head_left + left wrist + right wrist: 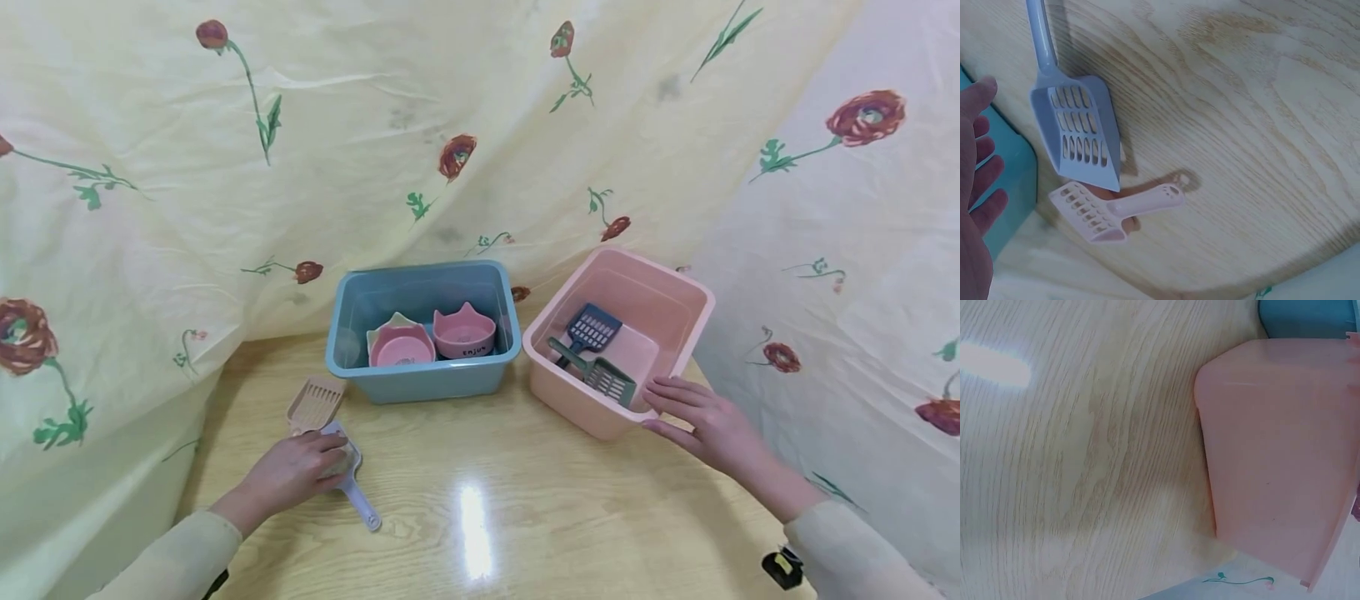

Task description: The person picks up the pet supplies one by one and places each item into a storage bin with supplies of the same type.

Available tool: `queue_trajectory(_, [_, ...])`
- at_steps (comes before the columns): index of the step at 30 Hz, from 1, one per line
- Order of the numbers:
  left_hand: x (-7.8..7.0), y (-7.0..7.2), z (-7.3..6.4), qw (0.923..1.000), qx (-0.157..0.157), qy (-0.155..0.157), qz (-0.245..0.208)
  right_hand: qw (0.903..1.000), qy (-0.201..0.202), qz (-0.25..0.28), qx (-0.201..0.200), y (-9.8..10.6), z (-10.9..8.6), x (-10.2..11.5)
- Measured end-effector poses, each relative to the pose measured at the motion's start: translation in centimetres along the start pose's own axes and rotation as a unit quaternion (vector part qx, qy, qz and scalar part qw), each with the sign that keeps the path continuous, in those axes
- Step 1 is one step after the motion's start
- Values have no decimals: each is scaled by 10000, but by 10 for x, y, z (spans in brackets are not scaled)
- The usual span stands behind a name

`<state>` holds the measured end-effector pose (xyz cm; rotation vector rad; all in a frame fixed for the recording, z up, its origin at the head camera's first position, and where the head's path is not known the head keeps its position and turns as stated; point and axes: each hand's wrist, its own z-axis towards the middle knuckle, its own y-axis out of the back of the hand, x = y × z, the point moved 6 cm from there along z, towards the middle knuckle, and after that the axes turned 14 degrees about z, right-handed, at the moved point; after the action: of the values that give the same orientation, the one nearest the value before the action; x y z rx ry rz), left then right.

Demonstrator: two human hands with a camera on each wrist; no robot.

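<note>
My left hand (300, 471) hovers over a light blue litter scoop (1075, 125) on the table; its fingers look loose and hold nothing in the left wrist view. Beside that scoop lies a pale pink litter scoop (317, 406), its head touching or close to the blue one. At the near right corner of a pink bin (585, 412), my right hand (705, 421) grips the rim, fingers over the edge and thumb outside. Inside this bin are a dark blue litter scoop (596, 327) and a dark green litter scoop (609, 382). The right wrist view shows only the bin's outside.
A blue bin (427, 387) stands left of the pink bin, holding pink cat-eared bowls (465, 329). A flowered cloth (360, 167) hangs behind and at both sides. The wooden table (555, 500) stretches in front of the bins.
</note>
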<state>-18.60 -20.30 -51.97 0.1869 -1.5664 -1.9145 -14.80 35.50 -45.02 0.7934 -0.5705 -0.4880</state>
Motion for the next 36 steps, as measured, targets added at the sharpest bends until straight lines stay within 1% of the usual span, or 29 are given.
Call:
queue_trajectory(4, [-1,1,-1,9999,141,53,-2,9999,15,115,21,0,4,3])
queue_trajectory(10, [-1,1,0,9996,277,96,-48,9997,-73,198,109,-2,4,5])
queue_trajectory(13, [-2,1,-1,9996,272,85,-7,9997,-112,187,130,-3,3,5])
queue_trajectory(22, [-3,-2,-3,9997,244,76,-21,9998,-32,193,103,-3,2,7])
queue_trajectory(24, [-4,-2,-3,9997,211,36,-74,9998,-34,194,98,-3,1,7])
queue_trajectory(26, [-4,-2,-2,9995,251,0,-205,9998,-33,184,86,-3,0,7])
queue_trajectory(28, [-2,-3,-1,9982,418,21,-426,9998,-38,181,79,-3,-1,6])
queue_trajectory(30, [0,-4,0,9948,720,65,-713,9998,-73,176,90,-3,-1,6])
queue_trajectory(33, [3,-7,2,9865,1247,133,-1053,9997,-135,170,128,-3,-2,5])
queue_trajectory(36, [5,-11,3,9796,1578,91,-1239,9997,-154,156,144,-3,-1,5])
